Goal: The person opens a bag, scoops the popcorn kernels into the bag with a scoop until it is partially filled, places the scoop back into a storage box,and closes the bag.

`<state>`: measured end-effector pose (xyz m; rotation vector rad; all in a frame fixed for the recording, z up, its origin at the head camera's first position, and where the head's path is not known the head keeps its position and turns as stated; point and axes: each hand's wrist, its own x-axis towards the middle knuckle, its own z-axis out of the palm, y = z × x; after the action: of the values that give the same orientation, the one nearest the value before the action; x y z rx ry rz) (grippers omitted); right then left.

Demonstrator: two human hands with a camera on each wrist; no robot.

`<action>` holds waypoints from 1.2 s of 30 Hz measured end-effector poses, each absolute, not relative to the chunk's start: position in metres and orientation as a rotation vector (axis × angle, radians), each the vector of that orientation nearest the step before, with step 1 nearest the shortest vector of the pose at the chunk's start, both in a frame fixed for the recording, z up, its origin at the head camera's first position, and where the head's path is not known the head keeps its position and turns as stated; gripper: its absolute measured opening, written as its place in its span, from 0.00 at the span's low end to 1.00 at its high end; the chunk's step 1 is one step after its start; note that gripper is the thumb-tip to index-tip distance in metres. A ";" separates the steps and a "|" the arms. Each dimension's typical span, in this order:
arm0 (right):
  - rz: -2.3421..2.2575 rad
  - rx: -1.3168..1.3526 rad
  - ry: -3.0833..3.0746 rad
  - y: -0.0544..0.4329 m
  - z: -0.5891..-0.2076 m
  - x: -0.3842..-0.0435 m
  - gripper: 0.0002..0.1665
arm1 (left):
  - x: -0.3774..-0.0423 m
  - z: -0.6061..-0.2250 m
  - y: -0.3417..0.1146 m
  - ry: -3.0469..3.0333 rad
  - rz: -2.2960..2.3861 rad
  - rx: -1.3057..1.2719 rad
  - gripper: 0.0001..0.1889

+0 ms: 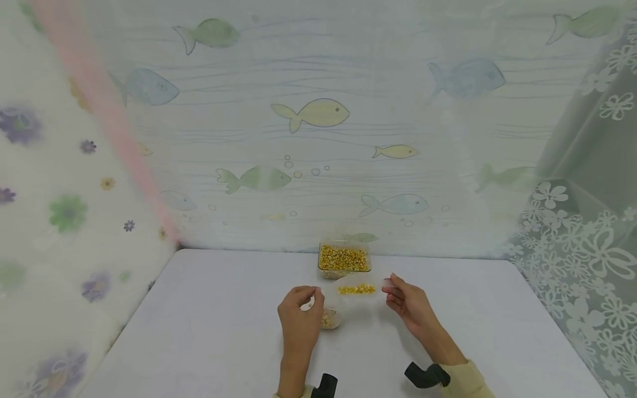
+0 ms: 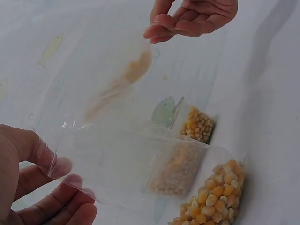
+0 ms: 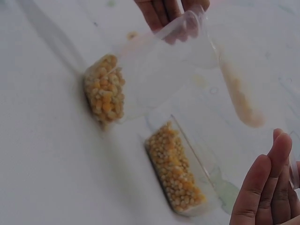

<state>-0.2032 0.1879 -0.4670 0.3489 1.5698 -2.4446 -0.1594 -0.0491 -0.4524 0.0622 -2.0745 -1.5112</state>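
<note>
My left hand (image 1: 301,316) pinches the top edge of a clear plastic bag (image 2: 108,159). Corn kernels (image 2: 215,197) fill the bag's bottom corner, which stands on the table. Over to the right, my right hand (image 1: 413,309) pinches the end of a translucent scoop (image 3: 248,115). A row of yellow kernels (image 1: 356,289) lies in this scoop, which is held level above the table, its far end pointing toward the bag's mouth. In the right wrist view, the scoop's tip overlaps the upper part of the bag near the left fingers.
Behind both hands, a clear rectangular container (image 1: 344,260) of corn kernels stands near the table's back edge. The white table (image 1: 209,320) meets a curtain (image 1: 318,66) printed with fish. Lace cloth (image 1: 597,276) hangs at the right.
</note>
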 end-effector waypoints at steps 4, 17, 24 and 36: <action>-2.427 0.364 1.674 0.187 -0.463 -0.200 0.17 | -0.159 -0.454 -0.050 -2.061 -1.542 0.041 0.06; -2.378 0.276 2.091 0.180 -0.445 -0.192 0.20 | -0.157 -0.454 -0.051 -1.986 -1.666 0.024 0.06; -2.279 0.181 2.332 0.174 -0.432 -0.184 0.21 | -0.157 -0.453 -0.050 -1.996 -1.647 0.040 0.07; -2.222 -0.197 2.604 0.163 -0.420 -0.166 0.13 | -0.158 -0.453 -0.049 -1.965 -1.634 0.040 0.07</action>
<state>-0.1664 0.1631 -0.4196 -0.1975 2.6039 -2.2225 -0.1584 -0.0491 -0.4532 0.0403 -1.9652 -1.6342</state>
